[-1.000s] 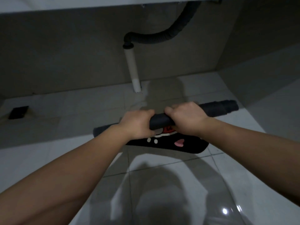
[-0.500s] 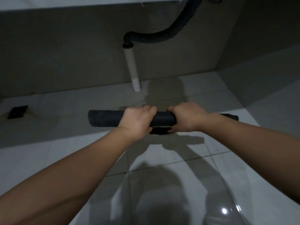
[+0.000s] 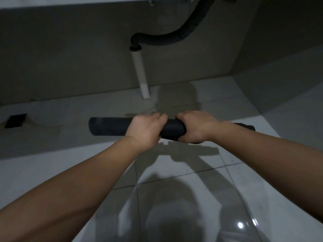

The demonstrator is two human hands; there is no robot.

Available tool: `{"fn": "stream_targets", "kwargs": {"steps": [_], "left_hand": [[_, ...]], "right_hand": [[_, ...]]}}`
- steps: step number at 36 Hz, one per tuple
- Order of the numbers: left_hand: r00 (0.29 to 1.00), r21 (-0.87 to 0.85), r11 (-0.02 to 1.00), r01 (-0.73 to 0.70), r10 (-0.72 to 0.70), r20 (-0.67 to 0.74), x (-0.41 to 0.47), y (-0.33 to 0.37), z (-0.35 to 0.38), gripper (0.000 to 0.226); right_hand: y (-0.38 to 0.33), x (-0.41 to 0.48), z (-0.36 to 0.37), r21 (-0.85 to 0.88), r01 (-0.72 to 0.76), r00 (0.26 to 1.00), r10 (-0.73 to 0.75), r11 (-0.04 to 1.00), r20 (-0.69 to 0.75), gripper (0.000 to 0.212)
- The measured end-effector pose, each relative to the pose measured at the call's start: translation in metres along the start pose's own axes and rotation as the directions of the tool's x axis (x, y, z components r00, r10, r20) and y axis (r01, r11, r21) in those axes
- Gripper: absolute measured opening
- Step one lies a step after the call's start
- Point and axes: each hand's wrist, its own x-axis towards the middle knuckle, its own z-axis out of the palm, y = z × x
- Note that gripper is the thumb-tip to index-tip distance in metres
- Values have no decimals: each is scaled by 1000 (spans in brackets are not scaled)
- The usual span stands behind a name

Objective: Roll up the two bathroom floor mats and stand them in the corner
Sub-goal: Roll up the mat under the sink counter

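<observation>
A dark floor mat (image 3: 108,126), rolled into a long tube, lies crosswise in front of me, just above the white tiled floor (image 3: 183,172). My left hand (image 3: 146,130) wraps around the roll near its middle. Right beside it, my right hand (image 3: 195,126) grips the roll too. The roll's left end sticks out free, and its thinner right end (image 3: 248,127) shows past my right forearm. Only this one mat is in view.
A white drain pipe (image 3: 140,74) with a black corrugated hose (image 3: 167,39) stands against the back wall. A dark floor drain (image 3: 15,120) sits at the far left. The side wall meets the back wall in a corner (image 3: 234,70) at the right.
One second ago a flap of the mat with a red and pink print lay unrolled under my hands. It has been rolled in, and the tube now sits level and slightly further forward.
</observation>
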Motion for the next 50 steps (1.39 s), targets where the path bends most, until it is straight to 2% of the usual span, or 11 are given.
{"fn": "stream_targets", "kwargs": {"steps": [5,8,11,15,18,21,26,32,36,41,50], "left_hand": [[997,-48,998,45,-41,62,4,0,0,47],[963,-177,973,150,-103,250,7,-1,-1,60],[928,-303,925,229,-114,354,6,1,-1,49],[964,-205,965,164,-113,240,5,0,-2,36],[992,-85,994,63,-53,115,2,-1,1,30],[998,-53,998,22,-18,67,0,-2,2,31],[998,-68,997,24,-19,62,3,0,3,33],[946,-274,948,160,-69,316,8,-2,1,43],[942,-296,935,193,-93,322,8,2,-1,39],[990,-129,989,67,-50,129,6,4,1,29],[995,-130,990,48,-36,93,9,6,6,29]], "right_hand": [[-1,-5,0,-82,28,997,-33,996,-69,31],[2,-8,11,-291,124,958,-191,949,-214,29],[6,-7,17,-442,167,877,-338,881,-342,27],[8,-4,18,-356,171,892,-298,918,-340,34],[6,-1,7,-125,84,992,-94,989,-79,42],[4,-1,3,-3,21,997,-21,1000,69,40],[8,-2,8,-28,20,1000,-20,999,-16,35],[17,-10,15,-338,123,942,-217,933,-256,28],[21,-9,19,-398,125,905,-269,909,-330,30],[21,-5,4,-90,52,999,-51,995,12,40],[47,-9,-8,266,-135,939,38,955,341,42]]}}
